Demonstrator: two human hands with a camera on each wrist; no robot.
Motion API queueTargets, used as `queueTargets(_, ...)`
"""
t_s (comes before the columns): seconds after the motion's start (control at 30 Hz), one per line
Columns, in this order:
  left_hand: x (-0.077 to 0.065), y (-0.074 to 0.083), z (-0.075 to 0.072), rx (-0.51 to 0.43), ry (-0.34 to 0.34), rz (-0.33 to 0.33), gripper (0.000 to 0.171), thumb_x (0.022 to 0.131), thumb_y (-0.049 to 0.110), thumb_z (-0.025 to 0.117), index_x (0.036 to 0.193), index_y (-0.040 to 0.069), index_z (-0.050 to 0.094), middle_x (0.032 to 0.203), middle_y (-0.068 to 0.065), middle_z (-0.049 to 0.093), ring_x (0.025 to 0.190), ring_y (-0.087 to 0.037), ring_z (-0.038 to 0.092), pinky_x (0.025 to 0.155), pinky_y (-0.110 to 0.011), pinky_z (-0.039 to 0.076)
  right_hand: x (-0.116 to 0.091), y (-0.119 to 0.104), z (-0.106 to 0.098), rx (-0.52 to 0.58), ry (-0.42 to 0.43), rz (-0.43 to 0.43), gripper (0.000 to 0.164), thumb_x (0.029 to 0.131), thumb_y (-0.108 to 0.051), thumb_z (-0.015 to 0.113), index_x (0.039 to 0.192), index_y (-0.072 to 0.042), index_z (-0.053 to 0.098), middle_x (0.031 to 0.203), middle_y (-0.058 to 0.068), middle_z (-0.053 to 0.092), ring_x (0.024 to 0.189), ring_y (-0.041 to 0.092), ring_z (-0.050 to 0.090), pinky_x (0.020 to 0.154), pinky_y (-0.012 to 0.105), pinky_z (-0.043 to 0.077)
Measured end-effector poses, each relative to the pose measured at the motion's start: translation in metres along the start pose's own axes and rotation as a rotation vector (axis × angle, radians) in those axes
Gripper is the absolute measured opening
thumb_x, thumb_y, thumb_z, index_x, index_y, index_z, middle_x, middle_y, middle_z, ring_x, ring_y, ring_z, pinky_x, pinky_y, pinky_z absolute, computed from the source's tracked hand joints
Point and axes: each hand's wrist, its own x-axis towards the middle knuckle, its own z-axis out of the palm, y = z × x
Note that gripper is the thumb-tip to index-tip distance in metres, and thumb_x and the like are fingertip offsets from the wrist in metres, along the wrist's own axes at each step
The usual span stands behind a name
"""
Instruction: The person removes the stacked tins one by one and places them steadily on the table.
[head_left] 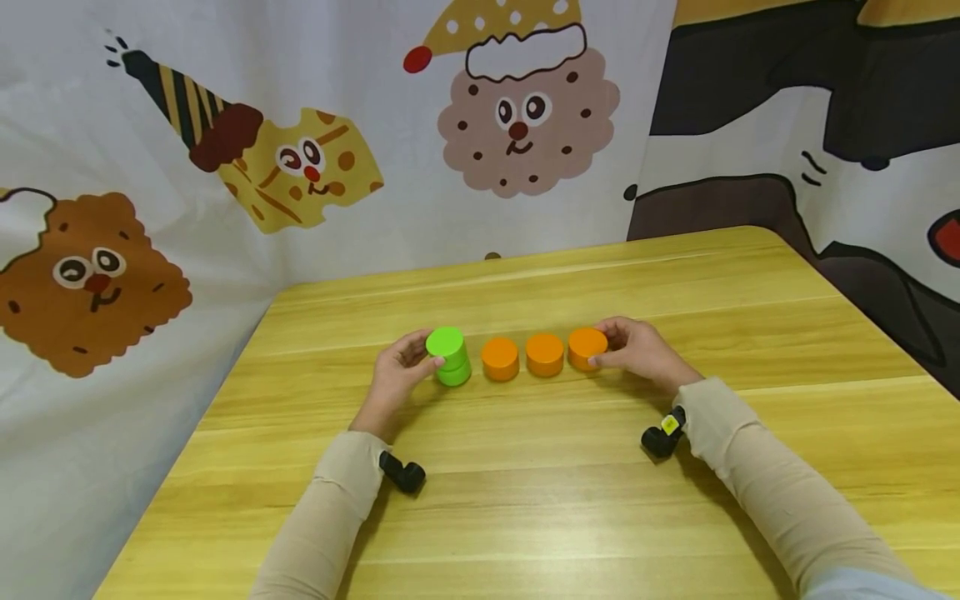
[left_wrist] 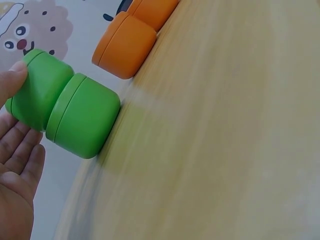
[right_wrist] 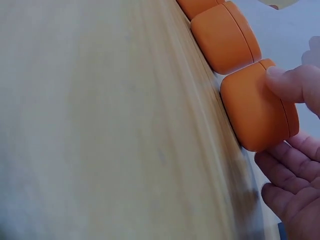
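Green, stacked two high: pinches the upper tub (head_left: 446, 343) with the left hand (head_left: 395, 373), presumably for balance; right of that stack (head_left: 454, 375), past two orange tubs (head_left: 500, 360), grips the end tub (head_left: 585, 347) in the right hand (head_left: 642, 353), likely steadying it.

you can read no words, numbers or brands here; the yellow sticker (head_left: 670, 424) on your black right-wrist camera (head_left: 658, 443) is too small to make out.
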Motion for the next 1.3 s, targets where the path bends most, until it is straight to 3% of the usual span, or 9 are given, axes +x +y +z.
queueTargets(0.13,0.002,0.0,0.0,-0.015,-0.004,0.007,0.054,0.084,0.001,0.066,0.133,-0.006,0.044,0.133,-0.022,0.049,0.124,-0.031,0.046,0.106,-0.036,0.037,0.001,0.003,-0.005,0.018,0.004,0.011,0.079,0.074,-0.034,0.078,0.134,0.001,0.041,0.136,0.019,0.045,0.124,0.034,0.042,0.105,0.048,0.035)
queueTargets(0.23,0.006,-0.008,-0.002,-0.045,-0.004,0.018,0.06,0.083,0.0,0.067,0.136,-0.005,0.039,0.138,-0.02,0.044,0.127,-0.03,0.042,0.109,-0.036,0.033,0.002,-0.001,-0.009,0.018,0.014,-0.013,0.084,0.075,-0.038,0.076,0.138,0.001,0.036,0.142,0.019,0.039,0.132,0.035,0.034,0.109,0.051,0.028)
queueTargets(0.43,0.014,-0.024,-0.006,-0.002,-0.024,0.025,0.068,0.081,0.006,0.071,0.139,0.0,0.037,0.141,-0.013,0.042,0.13,-0.025,0.04,0.11,-0.033,0.032,0.005,-0.022,-0.006,0.039,0.031,-0.088,0.078,0.078,-0.034,0.075,0.138,0.0,0.038,0.14,0.019,0.041,0.132,0.033,0.035,0.111,0.05,0.024)
queueTargets(0.73,0.012,-0.029,-0.003,0.1,-0.032,0.014,0.07,0.08,0.007,0.072,0.139,0.0,0.037,0.138,-0.015,0.046,0.128,-0.027,0.042,0.109,-0.035,0.032,0.02,-0.05,0.016,0.104,-0.056,-0.14,0.073,0.078,-0.032,0.075,0.136,-0.005,0.042,0.139,0.016,0.044,0.131,0.029,0.037,0.112,0.048,0.023)
queueTargets(1.03,0.009,-0.028,0.0,0.132,-0.039,-0.024,0.067,0.079,0.008,0.073,0.138,0.005,0.041,0.136,-0.016,0.048,0.128,-0.028,0.042,0.109,-0.038,0.033,0.038,-0.075,0.047,0.029,-0.125,-0.208,0.064,0.079,-0.031,0.074,0.132,-0.007,0.048,0.133,0.013,0.051,0.126,0.026,0.043,0.112,0.044,0.025)
queueTargets(1.3,0.009,-0.031,0.002,0.12,-0.04,-0.027,0.063,0.079,0.007,0.073,0.135,0.006,0.045,0.134,-0.014,0.05,0.127,-0.027,0.044,0.109,-0.039,0.032,0.051,-0.089,0.076,-0.023,-0.173,-0.235,0.065,0.077,-0.031,0.076,0.131,-0.007,0.05,0.131,0.011,0.053,0.122,0.026,0.047,0.106,0.048,0.033)
